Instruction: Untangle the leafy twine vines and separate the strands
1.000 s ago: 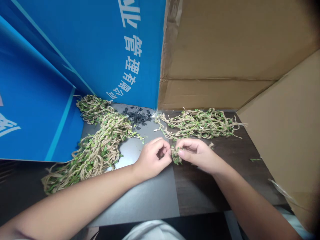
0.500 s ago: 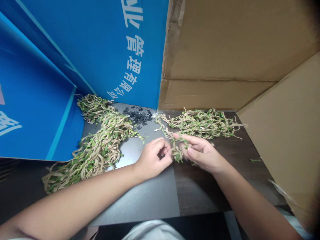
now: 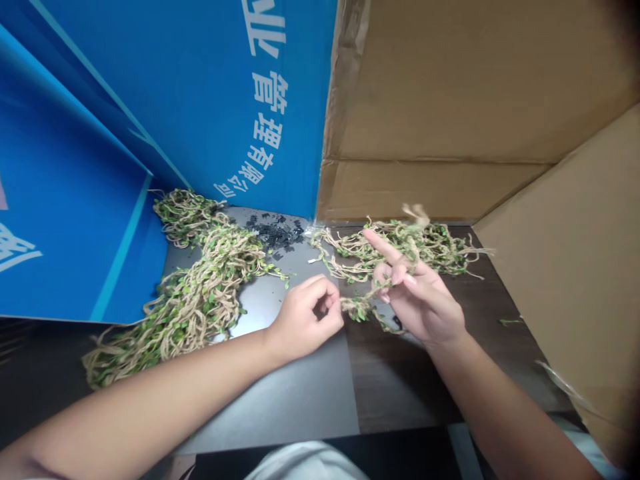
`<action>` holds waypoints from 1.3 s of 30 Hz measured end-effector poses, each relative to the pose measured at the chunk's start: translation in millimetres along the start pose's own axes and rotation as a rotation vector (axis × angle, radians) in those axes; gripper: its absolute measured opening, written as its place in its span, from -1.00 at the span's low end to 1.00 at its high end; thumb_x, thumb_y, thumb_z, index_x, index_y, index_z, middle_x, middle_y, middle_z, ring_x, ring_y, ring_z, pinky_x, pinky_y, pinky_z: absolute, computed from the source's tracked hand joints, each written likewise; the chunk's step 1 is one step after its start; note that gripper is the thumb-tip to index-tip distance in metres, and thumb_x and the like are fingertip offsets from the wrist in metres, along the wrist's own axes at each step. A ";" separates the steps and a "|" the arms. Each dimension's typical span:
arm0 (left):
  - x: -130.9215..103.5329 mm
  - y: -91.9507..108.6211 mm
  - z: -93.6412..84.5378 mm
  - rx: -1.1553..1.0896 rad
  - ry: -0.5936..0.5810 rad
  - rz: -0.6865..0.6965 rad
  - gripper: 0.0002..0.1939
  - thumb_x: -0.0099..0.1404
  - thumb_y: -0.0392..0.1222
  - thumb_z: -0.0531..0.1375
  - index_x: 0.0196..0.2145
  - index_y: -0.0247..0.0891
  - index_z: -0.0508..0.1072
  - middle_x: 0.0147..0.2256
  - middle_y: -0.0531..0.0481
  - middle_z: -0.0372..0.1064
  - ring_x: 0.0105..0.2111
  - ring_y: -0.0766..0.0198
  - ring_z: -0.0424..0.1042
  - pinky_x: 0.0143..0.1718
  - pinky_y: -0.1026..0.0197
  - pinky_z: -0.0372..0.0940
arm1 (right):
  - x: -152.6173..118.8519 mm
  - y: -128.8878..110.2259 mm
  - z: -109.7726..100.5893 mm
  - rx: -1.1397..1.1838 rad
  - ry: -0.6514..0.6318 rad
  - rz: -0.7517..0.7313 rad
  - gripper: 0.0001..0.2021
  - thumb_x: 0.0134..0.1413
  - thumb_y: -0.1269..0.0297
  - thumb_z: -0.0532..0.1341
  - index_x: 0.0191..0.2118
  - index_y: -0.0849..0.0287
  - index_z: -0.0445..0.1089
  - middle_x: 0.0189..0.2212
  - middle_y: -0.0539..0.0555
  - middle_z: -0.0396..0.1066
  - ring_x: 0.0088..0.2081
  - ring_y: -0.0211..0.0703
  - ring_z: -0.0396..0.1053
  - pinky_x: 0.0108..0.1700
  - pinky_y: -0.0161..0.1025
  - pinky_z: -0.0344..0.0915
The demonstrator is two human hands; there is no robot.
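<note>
Between my hands runs a leafy twine strand, tan cord with small green leaves. My left hand is closed in a pinch on its bundled end. My right hand grips the strand between thumb and bent fingers, with the index finger stretched out. A loose, blurred end of the cord sticks up above the right hand. Just behind that hand lies a pile of similar leafy twine, partly hidden by the fingers. A larger heap of leafy twine lies left of my left hand.
Small black plastic pieces are scattered at the back of the grey table surface. Blue printed panels stand at the left and back; cardboard walls rise at the back and right. A green scrap lies at the right.
My right hand has moved slightly right, its index finger now pointing up and away, and drawn the cord with it; a loose end has swung upward. My left hand has barely moved.
</note>
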State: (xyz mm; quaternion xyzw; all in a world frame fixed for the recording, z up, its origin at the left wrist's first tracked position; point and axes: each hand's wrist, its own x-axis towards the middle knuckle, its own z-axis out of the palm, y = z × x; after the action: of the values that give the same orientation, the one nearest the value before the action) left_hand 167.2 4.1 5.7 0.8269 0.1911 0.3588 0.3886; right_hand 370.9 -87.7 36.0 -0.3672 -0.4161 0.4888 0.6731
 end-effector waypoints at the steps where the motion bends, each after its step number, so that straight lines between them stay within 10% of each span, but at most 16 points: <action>1: -0.3 0.5 -0.2 0.002 -0.001 0.009 -0.89 0.31 -0.37 0.15 -0.39 -0.27 0.35 -0.44 0.07 0.28 -0.42 0.38 0.27 -0.34 0.31 0.18 | 0.8 -1.1 -0.1 -0.053 0.014 -0.004 -0.79 0.24 0.12 0.40 -0.34 0.12 0.54 0.42 0.10 0.22 -0.36 -0.27 0.29 -0.35 -0.23 0.32; 5: -2.2 3.6 -1.3 0.013 0.004 0.072 -0.90 0.33 -0.37 0.16 -0.36 -0.27 0.36 -0.41 0.05 0.31 -0.40 0.36 0.30 -0.32 0.28 0.21 | 4.6 2.1 -1.5 -0.535 0.181 -0.009 -0.75 0.30 0.03 0.35 -0.19 0.10 0.63 0.00 0.14 0.52 -0.35 -0.21 0.32 -0.30 -0.24 0.34; 9: -4.2 7.6 -2.8 0.018 0.020 0.168 -0.92 0.35 -0.37 0.19 -0.31 -0.25 0.38 -0.38 0.03 0.38 -0.36 0.34 0.36 -0.25 0.24 0.26 | 4.7 9.8 -0.8 -0.725 0.143 0.104 -0.50 0.31 -0.11 0.30 0.10 0.19 0.61 -0.47 0.02 0.37 -0.43 -0.19 0.26 -0.36 -0.24 0.28; 15: -6.4 9.6 -4.4 0.015 0.075 0.219 -0.92 0.32 -0.35 0.23 -0.25 -0.24 0.39 -0.31 0.00 0.45 -0.29 0.28 0.42 -0.17 0.18 0.30 | -2.8 13.2 0.8 -0.387 -0.242 0.339 -0.11 0.27 -0.20 0.33 0.52 0.16 0.09 -0.20 0.10 0.51 -0.19 -0.14 0.45 -0.06 -0.20 0.39; 21: -7.2 10.2 -6.9 0.031 0.142 0.232 -0.89 0.28 -0.35 0.24 -0.27 -0.23 0.37 -0.27 0.00 0.51 -0.24 0.24 0.46 -0.10 0.11 0.29 | -7.0 9.3 3.3 -0.265 -0.436 0.461 0.28 0.21 -0.06 0.44 0.57 0.09 -0.62 -0.36 -0.07 0.41 -0.33 -0.25 0.36 -0.20 -0.30 0.31; 32: -5.9 15.7 -5.8 0.138 0.158 0.294 -0.91 0.29 -0.31 0.22 -0.28 -0.21 0.35 -0.39 0.05 0.50 -0.31 0.25 0.48 0.03 0.01 0.32 | -7.3 -23.9 -14.7 -0.609 -0.306 0.435 -0.13 0.32 0.02 0.35 0.56 0.17 -0.03 -0.48 -0.15 0.08 -0.47 -0.34 -0.04 -0.46 -0.37 -0.03; 36: 2.9 31.6 -15.6 0.266 0.026 0.360 -0.92 0.37 -0.33 0.19 -0.20 -0.22 0.43 -0.47 0.10 0.42 -0.45 0.33 0.35 0.06 0.07 0.41 | -8.8 -36.5 -27.0 -0.813 -0.360 0.384 -0.60 0.31 -0.04 0.33 0.02 0.20 0.54 -0.50 -0.08 0.22 -0.47 -0.31 0.10 -0.43 -0.34 0.07; 39: 15.5 51.2 -37.2 0.530 -0.110 0.354 -0.89 0.47 -0.24 0.18 -0.14 -0.22 0.52 -0.39 0.00 0.50 -0.25 0.18 0.45 0.11 0.00 0.37 | -9.1 -46.5 -37.5 -0.932 -0.365 0.370 -0.62 0.34 -0.07 0.30 -0.32 0.17 0.46 -0.53 -0.03 0.32 -0.49 -0.29 0.19 -0.44 -0.32 0.11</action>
State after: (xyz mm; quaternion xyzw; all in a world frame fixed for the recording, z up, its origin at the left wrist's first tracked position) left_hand 151.9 0.1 68.9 0.9378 0.1099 0.3135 0.1010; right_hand 420.2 -111.5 61.7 -0.6036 -0.6275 0.4188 0.2579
